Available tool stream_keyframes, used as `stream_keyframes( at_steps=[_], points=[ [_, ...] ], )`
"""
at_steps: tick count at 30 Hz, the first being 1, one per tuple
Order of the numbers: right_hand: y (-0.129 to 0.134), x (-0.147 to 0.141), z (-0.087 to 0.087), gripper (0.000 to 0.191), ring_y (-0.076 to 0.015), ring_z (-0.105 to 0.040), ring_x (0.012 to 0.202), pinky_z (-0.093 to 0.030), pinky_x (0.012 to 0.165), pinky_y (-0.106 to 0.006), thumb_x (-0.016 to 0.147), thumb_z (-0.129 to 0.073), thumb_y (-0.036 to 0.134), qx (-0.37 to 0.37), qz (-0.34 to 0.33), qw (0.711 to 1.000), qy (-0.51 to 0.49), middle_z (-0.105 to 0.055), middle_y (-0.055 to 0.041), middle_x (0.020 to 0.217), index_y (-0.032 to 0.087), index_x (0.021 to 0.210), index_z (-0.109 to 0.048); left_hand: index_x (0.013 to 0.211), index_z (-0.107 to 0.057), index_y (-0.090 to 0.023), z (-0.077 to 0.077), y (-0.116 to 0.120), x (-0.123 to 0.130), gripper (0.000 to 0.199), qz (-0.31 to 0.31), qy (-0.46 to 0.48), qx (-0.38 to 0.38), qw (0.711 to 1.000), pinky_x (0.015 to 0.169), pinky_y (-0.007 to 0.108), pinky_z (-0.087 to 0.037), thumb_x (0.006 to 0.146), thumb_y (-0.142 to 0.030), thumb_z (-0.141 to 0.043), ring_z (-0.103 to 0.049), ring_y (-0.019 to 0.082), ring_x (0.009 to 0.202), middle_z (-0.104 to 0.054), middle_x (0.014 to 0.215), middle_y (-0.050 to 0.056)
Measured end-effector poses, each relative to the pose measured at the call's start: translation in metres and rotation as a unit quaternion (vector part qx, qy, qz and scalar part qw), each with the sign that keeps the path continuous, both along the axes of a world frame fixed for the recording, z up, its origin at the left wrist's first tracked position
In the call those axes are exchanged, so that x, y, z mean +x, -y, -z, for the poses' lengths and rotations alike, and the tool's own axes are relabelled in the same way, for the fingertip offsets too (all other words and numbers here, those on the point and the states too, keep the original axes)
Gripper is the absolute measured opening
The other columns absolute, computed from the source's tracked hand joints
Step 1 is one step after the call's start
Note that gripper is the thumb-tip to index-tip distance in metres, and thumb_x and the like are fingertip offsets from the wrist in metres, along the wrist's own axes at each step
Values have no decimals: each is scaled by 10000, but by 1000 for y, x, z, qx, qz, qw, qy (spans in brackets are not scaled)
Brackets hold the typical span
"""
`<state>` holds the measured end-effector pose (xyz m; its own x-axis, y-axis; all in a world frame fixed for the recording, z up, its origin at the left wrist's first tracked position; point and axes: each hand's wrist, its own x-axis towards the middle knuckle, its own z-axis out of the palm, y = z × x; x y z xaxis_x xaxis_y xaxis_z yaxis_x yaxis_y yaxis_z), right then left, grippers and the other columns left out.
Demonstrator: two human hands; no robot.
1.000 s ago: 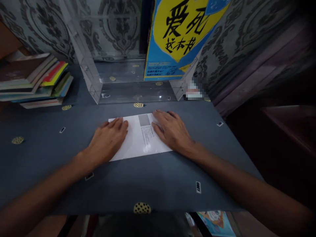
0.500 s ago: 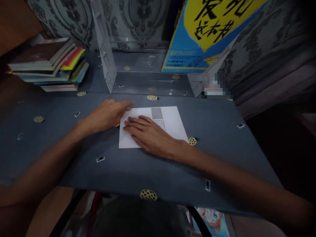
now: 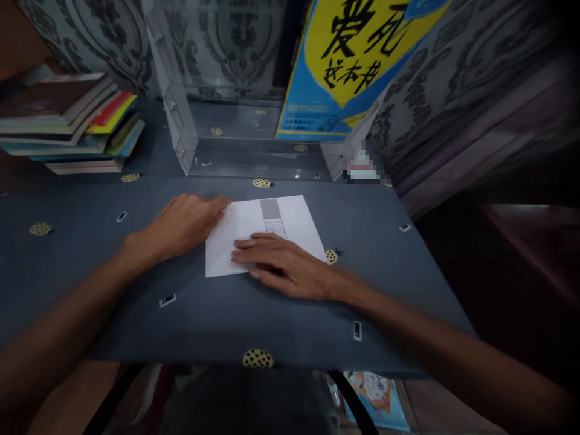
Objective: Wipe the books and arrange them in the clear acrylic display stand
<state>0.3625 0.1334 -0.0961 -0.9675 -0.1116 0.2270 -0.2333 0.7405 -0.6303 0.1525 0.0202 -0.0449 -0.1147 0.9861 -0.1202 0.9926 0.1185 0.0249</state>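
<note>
White paper (image 3: 292,214), right hand (image 3: 287,266) open atop, left hand (image 3: 185,223) touching, grip unclear, "OBEY" tabletop (image 3: 272,320)

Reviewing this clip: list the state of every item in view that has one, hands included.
White sheet: printed side up, partly covered
Left hand: at the sheet's far left corner, grip unclear
Right hand: open, palm down over the sheet
Book stack: unevenly piled
Clear rack: upright
Blue-and-yellow book: standing, front cover showing
Patterned tablecloth: spread flat
</note>
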Motion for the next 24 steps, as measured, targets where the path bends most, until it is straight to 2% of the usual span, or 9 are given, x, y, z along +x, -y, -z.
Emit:
stream_keyframes(
  at_steps=[3,6,9,14,20,24],
  points=[
    [-29,13,8,371,-210,-545,1353,-440,1129,-481,999,-498,269,0,111,994,-20,-625,-108,1412,218,1354,-595,1336,-564,-178,2,-2,4,396,1,-62,-30,998,688,366,-473,1028,-277,-336,-686,297,849,-727,921,104],
    [-61,24,15,386,-241,-626,1253,-536,1013,-473,994,-483,276,17,226,974,-11,-620,-124,1414,194,1355,-593,1340,-561,-168,3,-3,10,406,-1,-82,-29,996,718,388,-493,1023,-267,-327,-685,317,897,-721,939,121],
    [-79,32,16,405,-258,-656,1206,-570,944,-461,986,-471,257,40,295,955,10,-602,-127,1435,183,1369,-581,1306,-573,-155,3,-2,16,381,-12,-86,-30,996,745,400,-513,1017,-256,-345,-686,318,932,-720,999,136],
    [-72,46,12,351,-245,-592,1304,-478,1077,-482,978,-472,225,86,291,953,-19,-694,-74,1317,220,1284,-644,1211,-600,-153,8,1,21,338,9,-107,-6,994,811,420,-531,1006,-213,-338,-696,293,890,-719,1086,145],
    [-42,84,6,246,-235,-676,1160,-536,992,-479,975,-525,251,50,275,959,-55,-738,-100,1207,219,1133,-710,1130,-623,-142,16,0,22,355,50,-124,19,991,863,463,-534,1002,-204,-297,-697,299,914,-707,1133,174],
    [-24,100,4,210,-226,-690,1115,-537,987,-492,956,-572,208,41,229,968,-91,-773,-74,1061,224,1103,-721,1060,-625,-143,16,-2,28,333,57,-135,21,989,920,459,-511,1009,-212,-303,-685,298,985,-689,1165,181]
  ],
)
